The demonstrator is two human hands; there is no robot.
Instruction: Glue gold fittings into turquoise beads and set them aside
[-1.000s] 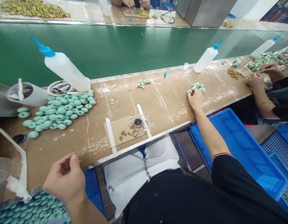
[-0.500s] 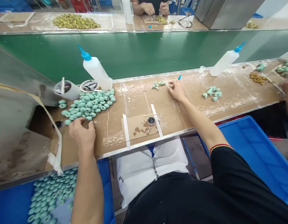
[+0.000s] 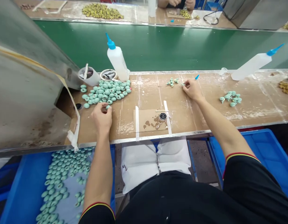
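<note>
My left hand [image 3: 101, 118] is closed at the near edge of a pile of pale green, egg-shaped pieces [image 3: 104, 90], with one green egg-shaped piece [image 3: 108, 107] between thumb and fingers. Farther right, my right hand [image 3: 191, 89] pinches a small pale green part [image 3: 182, 84] in its fingertips. Just left of it lie a few small, knobbly green parts [image 3: 172, 82]. Between my hands, a small round pot of dark liquid [image 3: 162, 117] sits on a stained cardboard sheet [image 3: 146, 116] held by white tape strips. A thin stick [image 3: 162, 110] lies by the pot.
A white bottle with blue nozzle [image 3: 118, 62] stands behind the pile, beside a cup [image 3: 89, 76] and a tape roll [image 3: 108, 74]. Another bottle [image 3: 251, 66] leans at right, behind assembled green pieces [image 3: 231, 98]. Blue crates [image 3: 20, 193] flank me below. Across the green divider [image 3: 158, 46], a person works.
My left hand has drawn slightly back from the pile with a green egg-shaped piece in its fingers. My right hand now shows a small green part pinched in it. The camera view has shifted left.
</note>
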